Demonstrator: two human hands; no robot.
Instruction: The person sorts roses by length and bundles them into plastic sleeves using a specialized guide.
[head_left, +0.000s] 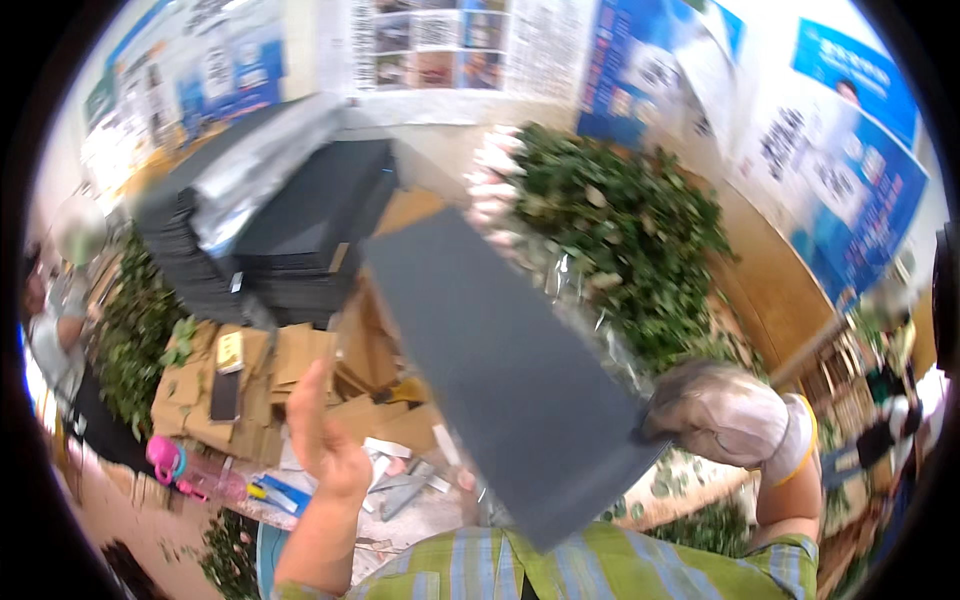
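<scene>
My right hand (720, 420), in a soiled white work glove, grips a dark grey flat sheet (502, 367) by its lower right edge. The sheet is tilted in front of my chest. My left hand (326, 435) is bare and raised to the left of the sheet, fingers up, apart from it and with nothing in it. Behind the sheet to the right lies a big bundle of leafy stems (607, 232) with pale pink flower heads (493, 176) and clear wrap. Stacks of dark grey sheets (307, 202) stand at the back left.
Brown cardboard pieces (255, 435) lie on the table at left, with a phone (225, 395) and a small yellow box (230, 352). Nearer are a pink bottle (202, 476), a knife with a yellow part (271, 495) and paper scraps. People stand at far left and far right.
</scene>
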